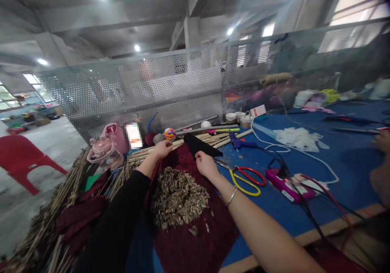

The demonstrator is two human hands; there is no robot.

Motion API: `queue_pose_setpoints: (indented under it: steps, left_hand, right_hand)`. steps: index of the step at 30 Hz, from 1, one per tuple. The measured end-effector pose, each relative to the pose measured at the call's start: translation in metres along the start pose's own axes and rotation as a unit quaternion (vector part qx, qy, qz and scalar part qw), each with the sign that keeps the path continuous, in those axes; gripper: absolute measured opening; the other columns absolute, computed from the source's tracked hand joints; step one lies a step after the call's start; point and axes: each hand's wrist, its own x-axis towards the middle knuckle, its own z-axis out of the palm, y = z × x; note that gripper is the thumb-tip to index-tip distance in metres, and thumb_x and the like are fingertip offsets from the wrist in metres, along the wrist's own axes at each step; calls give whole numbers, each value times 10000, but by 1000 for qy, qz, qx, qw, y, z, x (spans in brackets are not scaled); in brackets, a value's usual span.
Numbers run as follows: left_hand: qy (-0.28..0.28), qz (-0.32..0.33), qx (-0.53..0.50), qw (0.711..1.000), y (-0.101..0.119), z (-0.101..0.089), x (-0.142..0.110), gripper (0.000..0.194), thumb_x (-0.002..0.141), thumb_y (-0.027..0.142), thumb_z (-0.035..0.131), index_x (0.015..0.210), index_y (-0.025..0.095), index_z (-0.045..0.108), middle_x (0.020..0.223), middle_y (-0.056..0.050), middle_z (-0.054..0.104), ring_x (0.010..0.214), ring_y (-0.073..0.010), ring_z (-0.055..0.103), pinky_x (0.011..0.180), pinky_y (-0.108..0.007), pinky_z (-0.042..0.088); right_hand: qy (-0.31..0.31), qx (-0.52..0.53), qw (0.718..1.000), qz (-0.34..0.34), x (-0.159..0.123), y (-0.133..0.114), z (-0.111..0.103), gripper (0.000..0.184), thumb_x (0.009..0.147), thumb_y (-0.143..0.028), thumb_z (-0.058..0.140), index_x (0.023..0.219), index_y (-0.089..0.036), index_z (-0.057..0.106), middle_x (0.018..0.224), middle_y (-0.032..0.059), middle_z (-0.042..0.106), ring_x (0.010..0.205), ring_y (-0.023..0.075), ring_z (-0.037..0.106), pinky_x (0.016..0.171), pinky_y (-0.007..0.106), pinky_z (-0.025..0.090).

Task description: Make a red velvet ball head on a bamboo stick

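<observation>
A dark red cloth (195, 250) lies spread on the blue table in front of me. On it is a heap of dry brown plant pieces (179, 198), with a few loose bits below. My left hand (163, 148) pinches the cloth's far left edge. With fingers closed, my right hand (207, 165) grips the cloth's far right edge, beside a black piece of fabric (202, 145). Scissors with red and yellow handles (245, 179) lie right of my right hand, and a blue glue gun (240, 142) rests beyond them.
A magenta power strip (289, 185) with cables sits at right, near crumpled white plastic (300, 139). Bundled dry stalks (55, 212) and a pink basket (105, 157) are at left. A perforated metal screen (170, 90) borders the table's back. Another person's hand (382, 141) shows at far right.
</observation>
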Motion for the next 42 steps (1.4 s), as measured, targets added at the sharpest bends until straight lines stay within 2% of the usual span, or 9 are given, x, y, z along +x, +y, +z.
queue_pose_setpoints:
  steps: [7,10,14,20,24,31,34,37,42]
  left_hand:
    - [124,3,26,992,3,-15,-84,292,880,326,466,1046,136,613,1015,-81,687,926,-181,625,836,-265,460]
    - [168,-57,57,983,-13,-11,-117,296,874,302,466,1069,124,600,1083,-112,666,1011,-212,606,907,-300,434]
    - [185,-145,110,966,-45,-5,-143,294,841,195,491,1094,78,585,1126,-197,633,1089,-291,573,948,-375,404]
    - [138,-187,154,960,-69,5,-149,335,807,225,565,1106,74,569,1102,-224,636,1069,-318,595,881,-364,446]
    - [117,-188,182,958,-67,7,-151,284,817,191,520,1081,107,584,1053,-207,658,1015,-299,628,834,-352,467]
    - [129,-164,237,949,-43,12,-161,356,826,98,391,1132,127,571,1056,-189,627,1008,-317,608,796,-412,483]
    - [167,-145,249,943,-32,17,-163,410,829,137,392,1215,148,530,1197,-190,542,1121,-362,518,837,-458,463]
    - [178,-95,218,955,-28,21,-160,414,821,155,426,1222,164,532,1199,-149,548,1114,-301,527,882,-375,449]
    - [167,-100,191,962,-27,15,-162,312,860,198,403,1125,145,558,1047,-128,635,932,-242,626,799,-325,466]
  right_hand:
    - [16,33,999,-32,-15,-16,-44,199,849,-266,435,914,-166,594,816,55,667,719,157,588,623,224,384]
    - [-67,-52,995,-50,-62,-8,-65,217,815,-392,516,767,-197,600,760,56,668,700,184,595,596,255,360]
    - [-119,-203,971,51,-140,17,-77,361,781,-569,517,733,-218,584,785,97,677,775,275,626,570,298,313]
    - [-84,-220,972,24,-184,23,-56,192,817,-394,560,873,-211,570,941,94,646,909,269,606,669,311,367]
    - [-122,-212,970,2,-173,20,-56,146,860,-278,503,744,-210,559,874,62,650,857,232,610,665,303,352]
    - [-107,-260,957,69,-139,48,-86,171,859,-278,491,735,-192,572,814,81,663,816,237,623,621,293,350]
    - [-31,-222,974,13,-141,50,-84,96,824,-254,535,867,-174,567,964,104,635,916,245,591,719,309,403]
    - [23,-124,990,-59,-164,32,-73,117,836,-201,492,937,-164,537,977,96,603,919,213,562,787,308,418]
    - [-164,-16,968,-188,-222,-18,-62,75,835,-270,543,860,-205,572,870,40,602,828,186,547,754,305,423]
